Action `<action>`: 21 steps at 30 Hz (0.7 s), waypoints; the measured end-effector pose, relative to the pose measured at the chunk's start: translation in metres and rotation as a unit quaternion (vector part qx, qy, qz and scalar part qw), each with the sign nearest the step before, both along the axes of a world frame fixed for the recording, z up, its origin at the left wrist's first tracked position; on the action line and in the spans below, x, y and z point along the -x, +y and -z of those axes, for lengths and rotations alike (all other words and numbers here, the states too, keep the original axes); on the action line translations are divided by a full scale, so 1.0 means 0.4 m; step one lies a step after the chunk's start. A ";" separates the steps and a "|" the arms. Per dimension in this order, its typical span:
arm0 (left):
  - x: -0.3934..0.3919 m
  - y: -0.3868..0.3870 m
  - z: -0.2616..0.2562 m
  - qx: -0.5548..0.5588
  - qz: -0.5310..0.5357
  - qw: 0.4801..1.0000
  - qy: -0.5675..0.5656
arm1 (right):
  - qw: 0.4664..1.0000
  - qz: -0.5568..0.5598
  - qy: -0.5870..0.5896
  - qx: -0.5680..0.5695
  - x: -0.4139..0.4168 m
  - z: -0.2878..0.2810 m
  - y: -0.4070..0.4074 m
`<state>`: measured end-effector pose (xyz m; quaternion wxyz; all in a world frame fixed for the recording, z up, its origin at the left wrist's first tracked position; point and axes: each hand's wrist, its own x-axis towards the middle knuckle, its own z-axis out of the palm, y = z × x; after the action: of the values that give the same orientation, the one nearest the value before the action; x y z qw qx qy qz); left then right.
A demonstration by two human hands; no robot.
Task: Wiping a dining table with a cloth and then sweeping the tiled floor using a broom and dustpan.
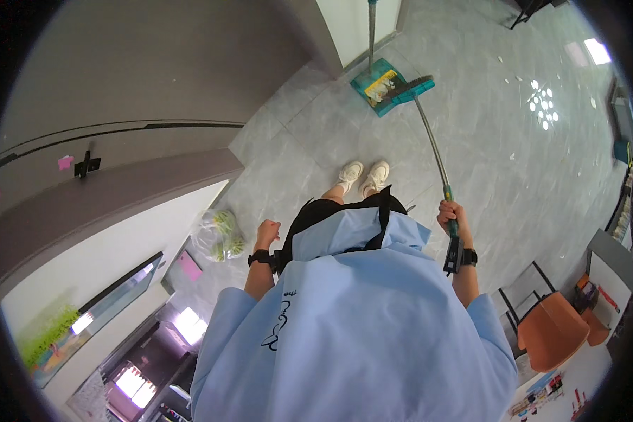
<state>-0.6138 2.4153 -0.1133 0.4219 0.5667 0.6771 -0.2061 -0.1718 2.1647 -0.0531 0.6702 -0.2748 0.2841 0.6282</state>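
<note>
My right hand (452,215) is wrapped around the green grip of a broom, whose metal handle (429,134) slants away across the floor. At its far end, the teal broom head (416,90) with dark bristles overlaps the right edge of a teal dustpan (363,80). The dustpan's upright handle (372,37) rises near the wall corner. Pale patches show in the pan by a yellow strip; I cannot tell whether they are scraps or a printed label. My left hand (268,232) hangs at my side, fingers curled around nothing visible.
Pale scraps (512,156) dot the grey tile floor (485,174) to the right. A clear plastic bag of green contents (219,235) sits by the left wall. An orange chair (554,331) stands at lower right. A large grey-brown door (137,68) fills the upper left.
</note>
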 end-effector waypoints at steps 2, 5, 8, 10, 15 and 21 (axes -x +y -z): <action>0.001 0.005 -0.001 -0.027 -0.013 0.999 -0.015 | 0.996 -0.064 -0.061 0.016 0.009 -0.032 -0.004; -0.002 0.014 -0.003 -0.033 -0.029 0.999 -0.031 | 0.967 -0.146 -0.183 0.102 0.039 -0.065 0.000; -0.001 0.008 0.004 -0.055 -0.081 0.994 -0.054 | 0.934 -0.192 -0.236 0.185 0.048 -0.074 0.016; 0.009 -0.005 0.017 -0.054 -0.089 0.993 -0.058 | 0.880 -0.271 -0.309 0.239 0.042 -0.060 0.042; 0.078 -0.048 0.075 -0.124 0.164 0.975 -0.085 | 0.799 -0.396 -0.349 0.287 -0.010 0.006 0.135; 0.120 -0.120 0.129 -0.099 0.130 0.987 0.006 | 0.833 -0.381 -0.304 0.261 -0.008 0.031 0.138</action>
<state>-0.6617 2.3674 -0.1647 0.3292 0.6877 0.6173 -0.1941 -0.1686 2.2201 -0.0656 0.3342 -0.7032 0.0921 0.6207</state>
